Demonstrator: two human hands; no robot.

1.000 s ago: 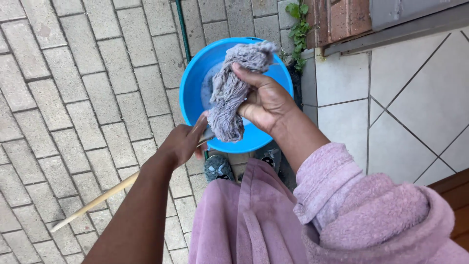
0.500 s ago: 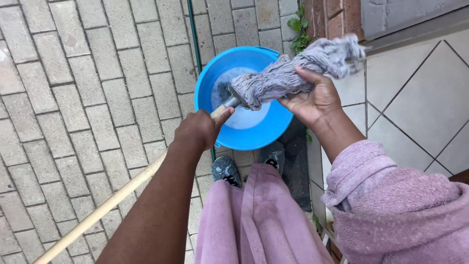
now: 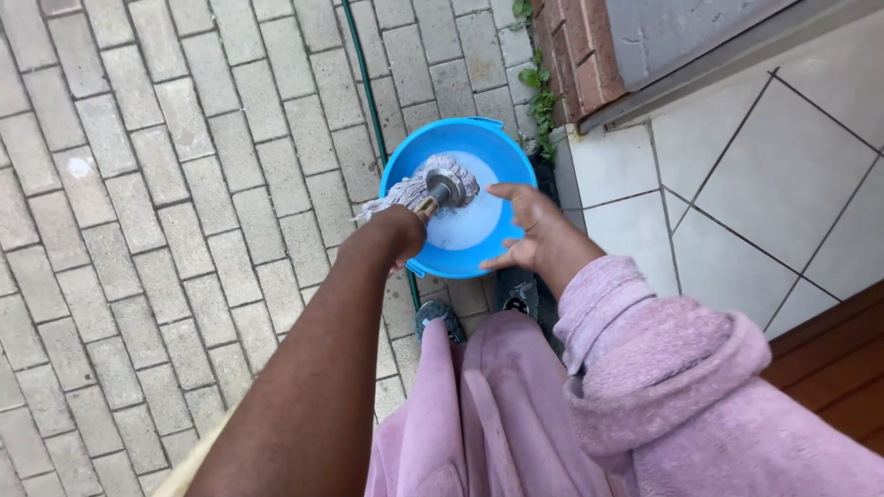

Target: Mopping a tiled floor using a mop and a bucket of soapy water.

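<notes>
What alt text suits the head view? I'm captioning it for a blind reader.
A person's left hand grips a mop by its handle, its grey string head lying in a blue bucket on brick paving. The right hand hovers open over the bucket's rim, in a pink fleece sleeve.

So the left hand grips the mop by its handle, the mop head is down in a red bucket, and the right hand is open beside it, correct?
Not quite: the bucket is blue, as the head view shows. The left hand does grip the mop, and the right hand is open beside it.
</notes>
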